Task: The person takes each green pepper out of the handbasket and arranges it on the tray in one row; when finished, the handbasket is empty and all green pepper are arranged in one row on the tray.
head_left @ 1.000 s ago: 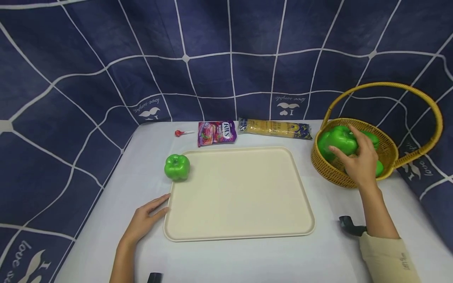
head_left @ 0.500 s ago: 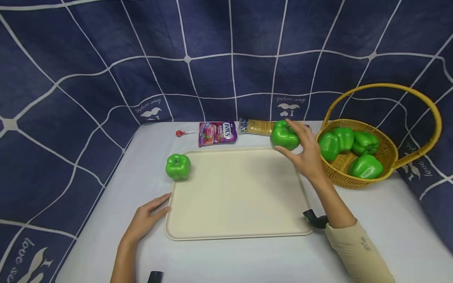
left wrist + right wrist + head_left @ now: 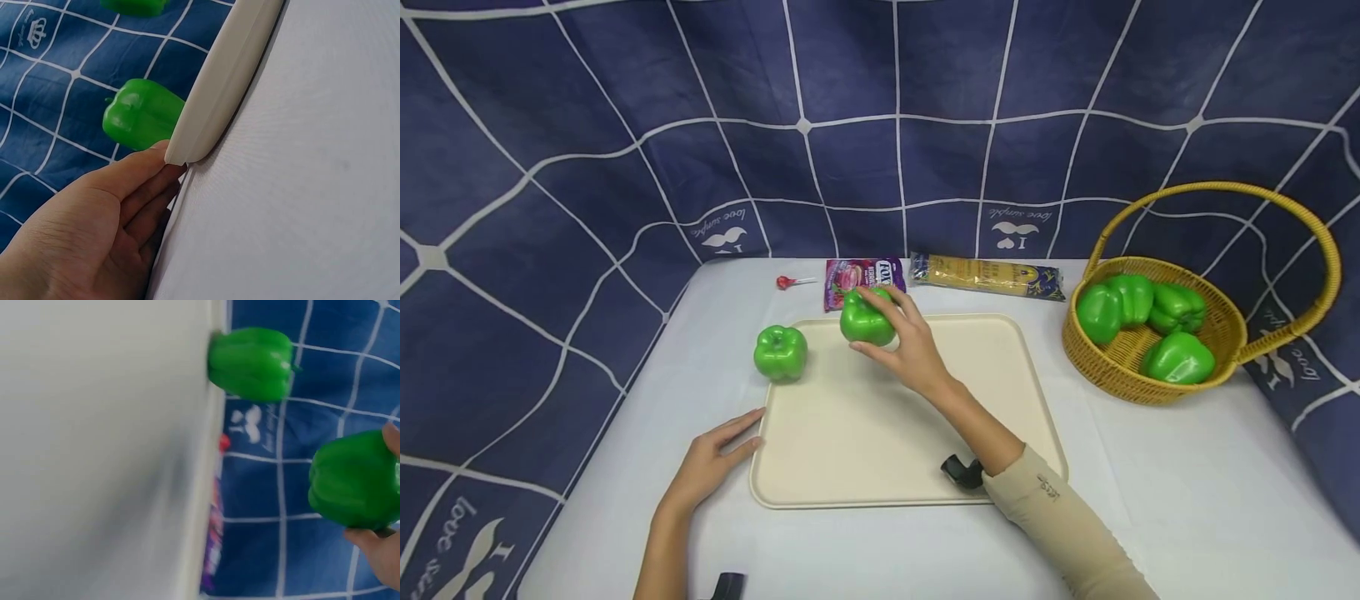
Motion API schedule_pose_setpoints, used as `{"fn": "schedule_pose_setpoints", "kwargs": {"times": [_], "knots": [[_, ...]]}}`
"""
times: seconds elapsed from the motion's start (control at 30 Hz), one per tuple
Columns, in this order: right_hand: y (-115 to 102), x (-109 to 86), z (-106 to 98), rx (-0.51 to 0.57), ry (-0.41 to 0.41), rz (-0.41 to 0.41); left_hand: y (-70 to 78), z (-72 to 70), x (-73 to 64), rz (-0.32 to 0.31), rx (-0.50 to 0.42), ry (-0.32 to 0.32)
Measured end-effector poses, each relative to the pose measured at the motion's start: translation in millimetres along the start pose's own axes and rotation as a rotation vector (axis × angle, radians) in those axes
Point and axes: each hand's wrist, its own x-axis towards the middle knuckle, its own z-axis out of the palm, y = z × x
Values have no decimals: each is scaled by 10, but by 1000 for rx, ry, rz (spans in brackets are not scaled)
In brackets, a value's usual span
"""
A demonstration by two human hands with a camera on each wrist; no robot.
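Observation:
My right hand (image 3: pixel 917 350) holds a green bell pepper (image 3: pixel 865 320) above the far part of the cream tray (image 3: pixel 850 450), thumb and fingers on either side of it. In the right wrist view this pepper (image 3: pixel 353 481) shows clear of the tray surface. A second green bell pepper (image 3: pixel 781 353) stands at the tray's far left corner. My left hand (image 3: pixel 709 462) lies by the tray's left edge, its relaxed fingers touching the rim. The left wrist view has the thumb and fingertips (image 3: pixel 159 156) right at the tray edge (image 3: pixel 219 81).
A wicker basket (image 3: pixel 1086 354) with a tall handle stands at the right, several green peppers (image 3: pixel 1178 358) inside. Along the back lie a red lollipop (image 3: pixel 785 282), a purple candy bag (image 3: pixel 842 283) and a yellow pasta packet (image 3: pixel 985 275). Dark blue checked cloth (image 3: pixel 940 75) hangs behind the table.
My right hand has lifted a bell pepper out of the basket and carried it left, past the pasta packet, to over the tray. My left hand has stayed at the tray edge.

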Motion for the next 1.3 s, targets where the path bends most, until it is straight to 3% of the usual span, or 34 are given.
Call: {"fn": "schedule_pose_setpoints", "kwargs": {"times": [0.27, 0.5, 0.73, 1.3], "knots": [[109, 4, 479, 35, -72, 134, 5, -15, -2, 11, -26, -6], [238, -20, 705, 25, -158, 229, -8, -10, -5, 19, -38, -5], [271, -46, 757, 7, -227, 256, 2, 2, 5, 5, -26, -6], [160, -23, 694, -107, -391, 222, -4, 3, 7, 1, -20, -12]]}}
